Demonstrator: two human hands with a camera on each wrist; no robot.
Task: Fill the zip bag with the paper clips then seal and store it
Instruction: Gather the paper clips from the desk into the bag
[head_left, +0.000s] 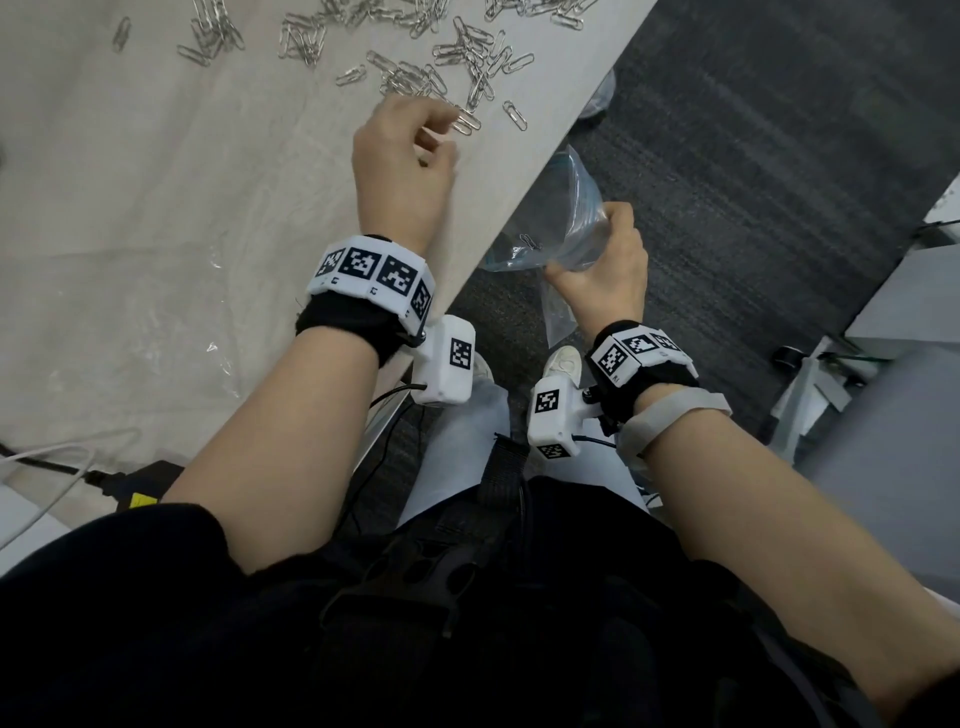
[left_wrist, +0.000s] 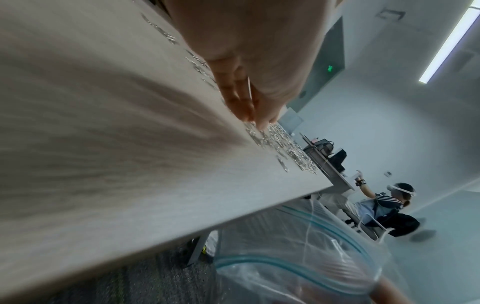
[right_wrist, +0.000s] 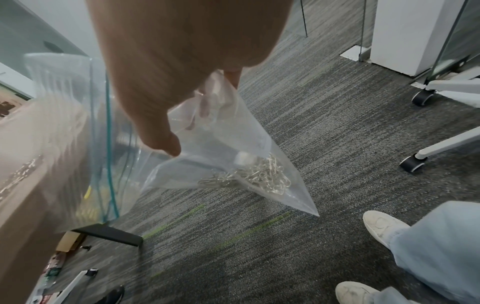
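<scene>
Filling is under way but, by my judgement, far from finished: a small heap of paper clips (right_wrist: 255, 176) already sits in the bottom corner of the zip bag (right_wrist: 223, 148), while many more loose clips (head_left: 457, 57) lie scattered on the table (head_left: 156, 182) just beyond the fingertips of the left hand (head_left: 402, 166). That hand rests on the tabletop near the edge with fingers curled inward, thumb and forefinger drawn together; in the left wrist view a thin pale sliver shows between them, but whether it is a clip I cannot tell. The right hand (head_left: 605, 260) grips the bag below and beside the table edge, fingers and thumb wrapped round bunched plastic, with the teal zip strip (right_wrist: 110, 144) gaping open toward the table and the filled corner hanging under the fingers. Still to come: gathering the remaining clips, pressing the zip closed and putting the bag away.
</scene>
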